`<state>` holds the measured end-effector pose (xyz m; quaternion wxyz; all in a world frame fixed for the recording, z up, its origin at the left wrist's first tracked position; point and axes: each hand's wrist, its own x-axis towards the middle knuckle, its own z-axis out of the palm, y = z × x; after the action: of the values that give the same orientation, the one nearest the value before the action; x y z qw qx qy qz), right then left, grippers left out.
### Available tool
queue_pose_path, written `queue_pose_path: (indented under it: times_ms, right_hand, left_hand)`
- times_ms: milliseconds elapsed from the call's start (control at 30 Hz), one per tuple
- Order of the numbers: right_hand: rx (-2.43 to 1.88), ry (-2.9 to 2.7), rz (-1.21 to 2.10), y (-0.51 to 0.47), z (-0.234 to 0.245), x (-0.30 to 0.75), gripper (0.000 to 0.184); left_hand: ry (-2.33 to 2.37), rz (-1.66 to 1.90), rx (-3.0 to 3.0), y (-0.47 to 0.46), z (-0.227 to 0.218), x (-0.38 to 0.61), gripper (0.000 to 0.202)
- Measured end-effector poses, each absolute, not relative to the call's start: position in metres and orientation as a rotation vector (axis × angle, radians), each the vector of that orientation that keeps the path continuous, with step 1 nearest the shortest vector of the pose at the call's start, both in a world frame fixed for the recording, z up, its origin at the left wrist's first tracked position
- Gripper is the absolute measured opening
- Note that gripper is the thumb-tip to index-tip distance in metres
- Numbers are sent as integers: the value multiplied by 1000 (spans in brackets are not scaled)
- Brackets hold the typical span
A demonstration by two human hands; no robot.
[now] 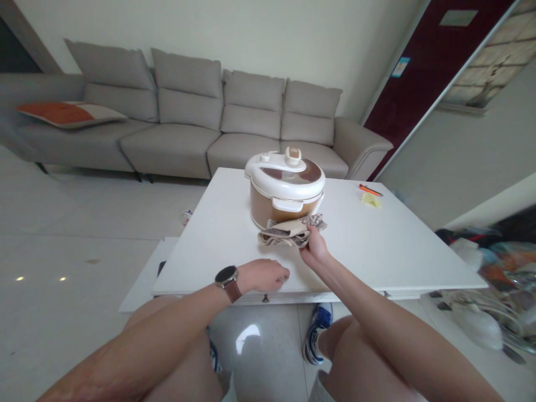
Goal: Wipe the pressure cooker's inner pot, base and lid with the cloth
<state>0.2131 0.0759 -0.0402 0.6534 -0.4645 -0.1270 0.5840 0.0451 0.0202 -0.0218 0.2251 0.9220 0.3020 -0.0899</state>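
Note:
A white and gold electric pressure cooker [285,187] stands on the white table [355,245], its lid on. Just in front of its base is a folded cloth [285,233], beige with a dark pattern. My right hand [314,245] grips the right end of this cloth, thumb on top. Nearer the table's front edge, my left hand [266,275] rests low with its fingers curled in; whether anything is inside them is hidden. A watch [226,275] with a brown strap sits on my left wrist.
An orange utility knife [371,190] and a pale yellow piece [371,201] lie on the table's right side. Behind the table runs a long grey sofa [176,142] with an orange and white cushion [71,113]. Cluttered items [481,312] sit at the right.

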Motion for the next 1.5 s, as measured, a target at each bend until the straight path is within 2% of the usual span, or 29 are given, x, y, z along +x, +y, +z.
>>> queue_pose_path:
  times_ms: [200,300,400,467,567,667,833,967,1167,1233,1400,1500]
  right_hand:
    - [-979,-429,940,91,-1,261,14]
    - [-1015,-676,629,91,8,276,13]
    - [-1099,-1031,512,89,8,277,18]
    - [-1122,-1300,422,89,4,272,24]
    - [-1160,-1654,137,92,-2,263,43]
    - [-1215,-1814,-67,99,-6,261,52]
    - [-1268,-1603,-60,119,0,271,48]
    - [-1367,-1554,5,118,22,271,46]
    - [-1297,-2242,-254,101,66,249,74]
    - [-1387,-2240,-290,107,81,244,71]
    - [-1720,-2054,-256,134,112,250,47]
    - [-1755,-2024,-204,146,120,258,38]
  left_hand:
    - [853,-223,2521,19,-22,41,36]
    - [850,-225,2520,19,-24,40,38]
    - [842,-246,2528,19,-26,41,39]
    - [834,-249,2535,19,-27,42,40]
    - [836,-255,2539,20,-31,44,40]
    - [840,-265,2537,22,-34,45,38]
    - [857,-282,2531,21,-35,42,39]
    - [852,-265,2524,20,-35,40,40]
    - [851,-296,2513,23,-36,38,41]
    - [844,-298,2516,25,-35,39,41]
    - [826,-297,2524,23,-31,42,38]
    - [809,-336,2510,20,-32,43,39]
